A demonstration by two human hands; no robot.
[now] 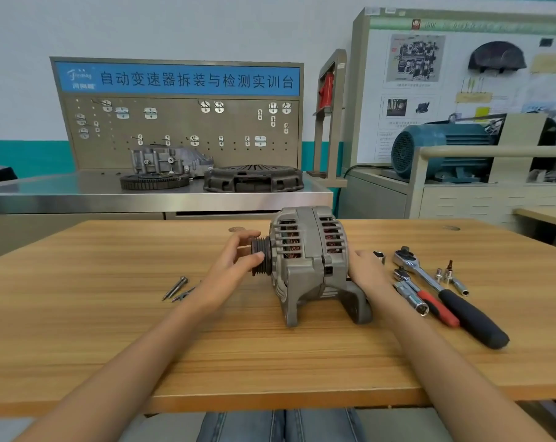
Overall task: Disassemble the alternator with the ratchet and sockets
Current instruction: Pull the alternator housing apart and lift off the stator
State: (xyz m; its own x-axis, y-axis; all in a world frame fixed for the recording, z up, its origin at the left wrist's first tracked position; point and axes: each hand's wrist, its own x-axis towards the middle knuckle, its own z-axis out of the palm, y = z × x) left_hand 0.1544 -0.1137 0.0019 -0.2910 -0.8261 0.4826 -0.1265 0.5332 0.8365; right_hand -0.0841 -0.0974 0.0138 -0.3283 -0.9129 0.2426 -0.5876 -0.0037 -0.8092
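Right, nearest the camera a pair of jeans (283,425) shows under the table (110,346) edge, and both forearms reach forward over the wood; between the two hands sits the alternator (308,263), standing on its mounting legs about mid-table; its long axis, the shaft line, runs left to right, pulley (260,256) end pointing left, rear housing to the right; copper windings show through the vents. Left hand (235,263) is on that pulley, thumb and fingers curled round the grooved rim, gripping it; right hand (366,269) lies against the rear end of the housing, but its fingers are hidden behind the body, so I cannot tell whether it grips or just presses. So the alternator is bracketed, one hand at each end, touching both.

Left of the left forearm, two long bolts (176,287) lie loose on the wood, apart from the alternator. Right of the right hand, the ratchet (446,291) lies with its black handle toward the near edge, head pointing away; just beside it a red-handled driver (420,298) with a socket on its tip; small sockets (446,275) sit near the ratchet head; one more socket (379,256) stands just past the right hand.

Farther back, a steel bench (79,193) carries a gear ring (154,181), a clutch cover (253,178) and a casting (171,161), under a pegboard (181,129) with a blue sign; at far right, a teal motor (442,151).
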